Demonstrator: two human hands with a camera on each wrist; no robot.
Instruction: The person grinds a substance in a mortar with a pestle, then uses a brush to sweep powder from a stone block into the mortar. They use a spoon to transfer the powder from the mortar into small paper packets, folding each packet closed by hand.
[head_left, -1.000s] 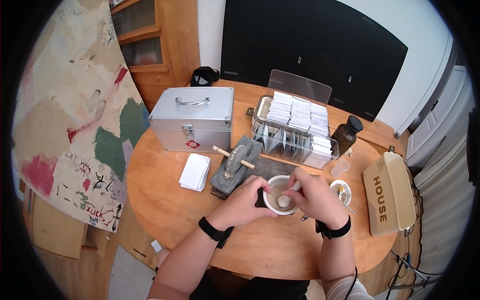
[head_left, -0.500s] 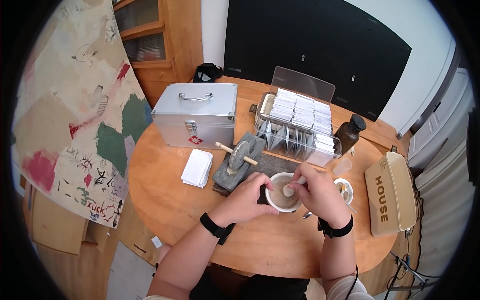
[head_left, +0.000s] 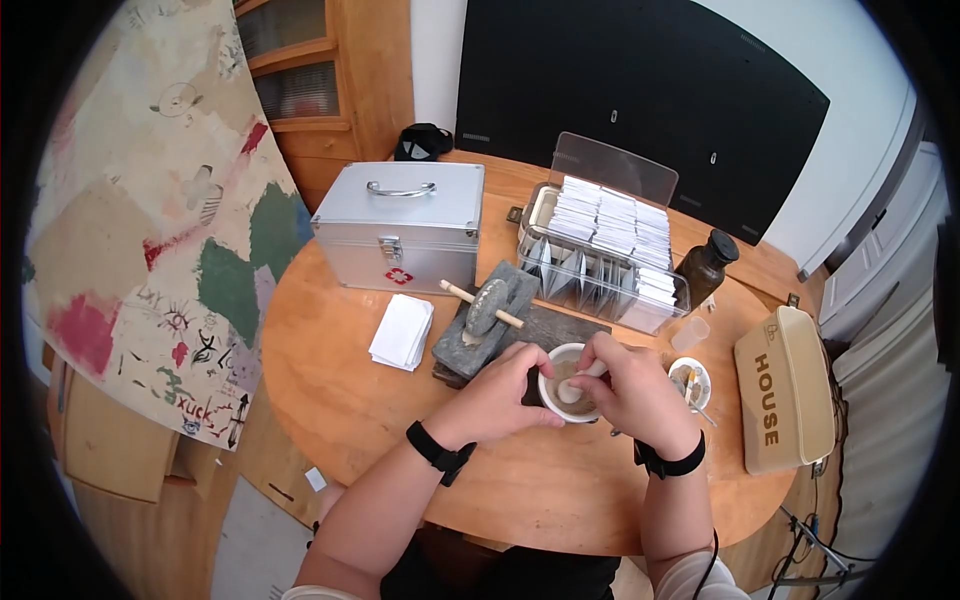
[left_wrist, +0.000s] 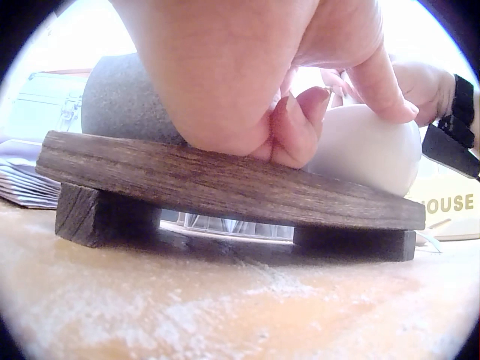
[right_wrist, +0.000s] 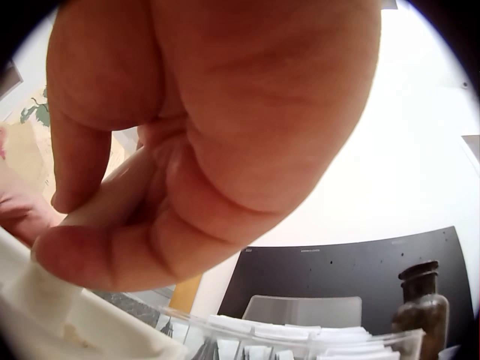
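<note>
A white mortar point(head_left: 570, 418) with brownish powder in it stands on a dark wooden board with feet point(left_wrist: 225, 184). My left hand point(head_left: 500, 395) holds the mortar's left side, thumb at the near wall and index finger at the rim. Its other fingers curl down at the board in the left wrist view. My right hand point(head_left: 640, 390) grips a white pestle point(right_wrist: 124, 187) by the handle, thumb and fingers wrapped around it. The pestle's rounded head sits down in the powder, inside the bowl.
Left of the mortar is a grey stone grinder point(head_left: 460, 350) with a wooden-handled wheel point(head_left: 487, 307). Behind stand a silver case point(head_left: 400, 225) and a clear box of white packets point(head_left: 610, 225). A small dish point(head_left: 704, 376), brown bottle point(head_left: 707, 262) and beige HOUSE bin point(head_left: 785, 390) are right.
The pestle's head has shifted about inside the mortar, away from me and then back nearer. My left hand keeps its hold on the mortar. The head view has drifted slightly.
</note>
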